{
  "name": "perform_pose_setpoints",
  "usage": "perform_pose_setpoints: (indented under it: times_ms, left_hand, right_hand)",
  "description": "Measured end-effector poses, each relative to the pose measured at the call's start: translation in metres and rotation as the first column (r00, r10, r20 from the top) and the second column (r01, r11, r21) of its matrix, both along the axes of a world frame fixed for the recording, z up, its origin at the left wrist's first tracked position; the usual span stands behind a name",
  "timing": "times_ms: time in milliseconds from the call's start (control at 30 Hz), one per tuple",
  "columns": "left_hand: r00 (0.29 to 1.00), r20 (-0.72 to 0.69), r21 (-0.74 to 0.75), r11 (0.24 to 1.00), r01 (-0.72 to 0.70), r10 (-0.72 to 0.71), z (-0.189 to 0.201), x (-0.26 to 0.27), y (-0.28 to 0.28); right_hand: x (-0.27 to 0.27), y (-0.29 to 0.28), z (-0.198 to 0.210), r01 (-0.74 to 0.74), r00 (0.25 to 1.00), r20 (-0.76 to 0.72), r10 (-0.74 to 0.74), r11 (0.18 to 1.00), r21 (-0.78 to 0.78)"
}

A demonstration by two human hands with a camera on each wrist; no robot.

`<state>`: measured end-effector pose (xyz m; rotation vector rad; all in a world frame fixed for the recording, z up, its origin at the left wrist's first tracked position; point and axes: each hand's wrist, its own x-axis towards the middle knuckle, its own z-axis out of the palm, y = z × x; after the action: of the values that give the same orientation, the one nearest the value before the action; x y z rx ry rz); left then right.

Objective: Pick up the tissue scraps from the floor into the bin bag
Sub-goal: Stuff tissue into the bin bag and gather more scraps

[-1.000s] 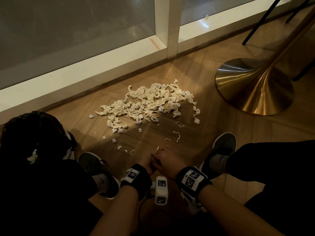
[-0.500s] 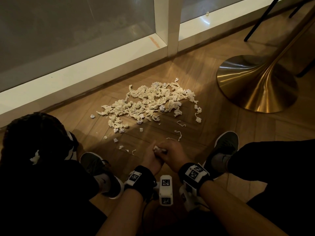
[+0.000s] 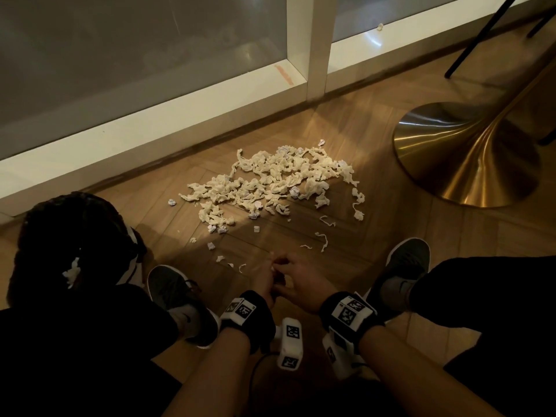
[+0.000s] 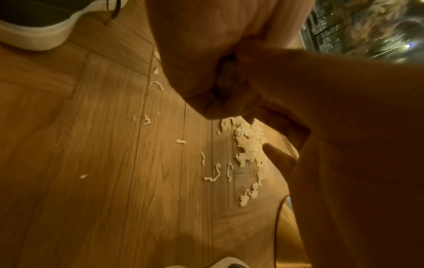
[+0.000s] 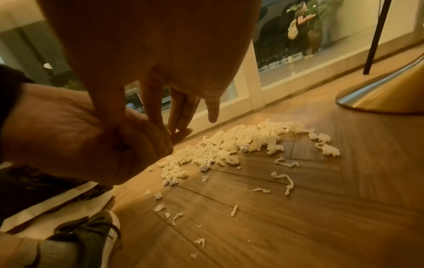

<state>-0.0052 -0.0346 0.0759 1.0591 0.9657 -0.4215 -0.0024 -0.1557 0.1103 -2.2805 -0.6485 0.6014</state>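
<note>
Hands together low over the brown herringbone wood floor (image 3: 391, 266): left hand (image 3: 264, 281) fisted, apparently round a scrap; right hand (image 3: 301, 284) fingers extended, touching it. Heap of pale torn tissue scraps (image 3: 270, 182) straight ahead toward the white window frame (image 3: 150, 139), stretched left-right, equally near both. Black bin bag (image 3: 60, 242) at left.

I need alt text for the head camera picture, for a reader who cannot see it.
A pile of tissue scraps lies on the wooden floor near a window; below it, the left hand and right hand meet, touching. A black bin bag sits at left.
</note>
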Motion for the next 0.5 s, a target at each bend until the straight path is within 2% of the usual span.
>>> perform_pose_setpoints:
  times_ms: [100, 233, 300, 400, 467, 500]
  left_hand:
    - [1.000, -0.010, -0.007, 1.000, -0.030, 0.030, -0.006, -0.003, 0.019]
    - [0.995, -0.044, 0.114, 0.990, -0.083, 0.089, -0.005, -0.001, 0.054]
    - [0.996, -0.027, 0.209, 0.974, -0.082, 0.089, 0.010, 0.009, 0.073]
    - [0.999, 0.030, 0.381, 0.924, -0.042, 0.033, 0.040, 0.030, 0.125]
    - [0.998, 0.059, 0.544, 0.839, -0.036, 0.005, 0.058, 0.046, 0.174]
    - [0.998, 0.034, 0.630, 0.777, 0.016, -0.048, 0.068, 0.052, 0.201]
  right_hand:
    - [0.003, 0.007, 0.001, 0.109, 0.994, -0.031, -0.107, 0.990, 0.092]
    - [0.015, 0.001, -0.001, 0.299, 0.926, -0.237, -0.294, 0.954, -0.013]
    - [0.016, -0.006, -0.011, 0.295, 0.888, -0.331, -0.319, 0.948, -0.121]
    - [0.008, -0.020, -0.037, 0.235, 0.852, -0.398, -0.341, 0.927, -0.293]
    - [-0.001, -0.031, -0.057, 0.181, 0.843, -0.414, -0.342, 0.907, -0.380]
    - [-0.006, -0.036, -0.065, 0.164, 0.838, -0.426, -0.343, 0.901, -0.402]
